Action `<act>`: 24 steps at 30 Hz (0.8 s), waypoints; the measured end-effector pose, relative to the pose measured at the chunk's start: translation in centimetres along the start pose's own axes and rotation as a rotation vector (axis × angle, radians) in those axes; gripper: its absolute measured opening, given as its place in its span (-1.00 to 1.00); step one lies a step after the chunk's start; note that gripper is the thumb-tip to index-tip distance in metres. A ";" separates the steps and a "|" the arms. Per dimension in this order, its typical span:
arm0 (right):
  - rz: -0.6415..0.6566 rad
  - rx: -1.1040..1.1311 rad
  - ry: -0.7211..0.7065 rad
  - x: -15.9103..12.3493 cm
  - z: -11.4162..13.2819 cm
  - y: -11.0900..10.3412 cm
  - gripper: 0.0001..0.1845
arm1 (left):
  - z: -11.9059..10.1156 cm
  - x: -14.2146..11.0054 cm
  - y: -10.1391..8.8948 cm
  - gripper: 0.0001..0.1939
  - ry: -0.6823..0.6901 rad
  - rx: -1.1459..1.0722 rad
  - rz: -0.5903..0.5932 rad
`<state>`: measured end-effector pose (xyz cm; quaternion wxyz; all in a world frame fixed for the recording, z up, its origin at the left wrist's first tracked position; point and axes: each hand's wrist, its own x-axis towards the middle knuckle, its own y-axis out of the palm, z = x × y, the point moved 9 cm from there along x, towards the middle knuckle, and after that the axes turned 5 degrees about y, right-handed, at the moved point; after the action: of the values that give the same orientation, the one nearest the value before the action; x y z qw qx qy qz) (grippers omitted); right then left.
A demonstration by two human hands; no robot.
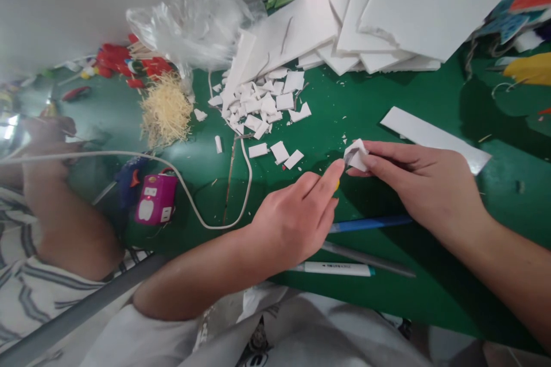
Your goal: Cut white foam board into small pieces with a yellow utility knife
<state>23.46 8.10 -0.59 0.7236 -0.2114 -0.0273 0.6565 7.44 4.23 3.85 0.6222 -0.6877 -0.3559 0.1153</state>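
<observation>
A small piece of white foam board (pixel 357 155) is pinched between the thumb and fingers of my right hand (pixel 430 174), above the green table. My left hand (pixel 297 212) is closed, its index finger stretched along to the edge of that piece. Under the left fingers a bit of a yellow tool (pixel 337 185) shows; the rest is hidden, so its kind cannot be made out. Behind my right hand lies a white foam strip (pixel 430 136). A blue stick-like thing (pixel 374 223), a grey rod (pixel 374 261) and a white marker (pixel 338 269) lie below my hands.
A heap of foam scraps (pixel 262 100) lies mid-table, with large foam sheets (pixel 413 5) stacked behind. A plastic bag (pixel 202 22), straw-like shreds (pixel 167 108), a purple power adapter (pixel 155 199) and a white cable (pixel 185 183) are to the left. Another person's arm (pixel 69 200) rests at far left.
</observation>
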 end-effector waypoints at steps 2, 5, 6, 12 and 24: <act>-0.004 -0.052 -0.084 -0.2 0.7 0.0 -0.78 | 0.3 -0.2 0.1 -0.61 -0.021 -0.038 0.000; 0.001 -0.082 -0.115 -0.2 0.8 -0.1 -0.78 | 0.4 -0.2 0.2 -0.60 -0.022 -0.049 0.004; 0.009 -0.073 -0.094 -0.2 0.5 0.0 -0.79 | 0.4 -0.1 0.3 -0.60 -0.019 -0.046 0.009; 0.035 -0.027 0.030 0.4 -0.7 0.0 -0.84 | 0.4 0.0 0.6 -0.59 -0.036 -0.088 0.047; 0.074 -0.315 -0.273 0.2 1.1 0.1 -0.74 | 1.8 -0.3 -2.5 -0.66 -0.093 -0.139 -0.126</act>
<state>23.07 8.60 0.34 0.6464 -0.2321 -0.2196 0.6929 5.28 5.41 5.77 0.5620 -0.6992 -0.4341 0.0827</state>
